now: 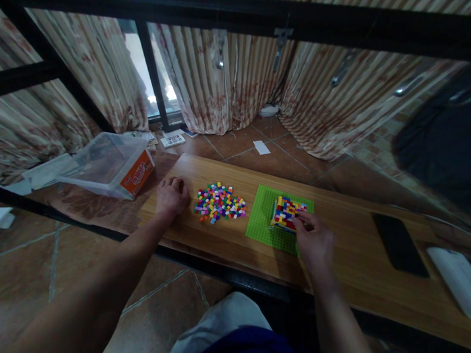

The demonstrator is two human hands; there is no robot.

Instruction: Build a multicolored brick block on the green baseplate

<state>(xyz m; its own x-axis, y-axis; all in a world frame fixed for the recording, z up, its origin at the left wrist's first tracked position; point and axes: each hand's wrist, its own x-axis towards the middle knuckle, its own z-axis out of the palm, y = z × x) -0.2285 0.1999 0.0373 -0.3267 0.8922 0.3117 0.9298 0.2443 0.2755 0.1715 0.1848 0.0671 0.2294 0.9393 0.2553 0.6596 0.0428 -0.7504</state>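
A block built of small multicoloured toy bricks stands on a green studded baseplate. My right hand is at the right side of this block, thumb and fingers pinched together against its top edge. Whatever is between those fingertips is too small to make out. To the left of the baseplate, a loose pile of coloured bricks is spread on the wooden board. My left hand rests on the wood just left of the pile, fingers curled in, with nothing visible in it.
A clear plastic bin with an orange label lies beyond my left hand. On the right of the wooden tabletop are a black flat slab and a white object. A dark metal bar crosses above, before curtains.
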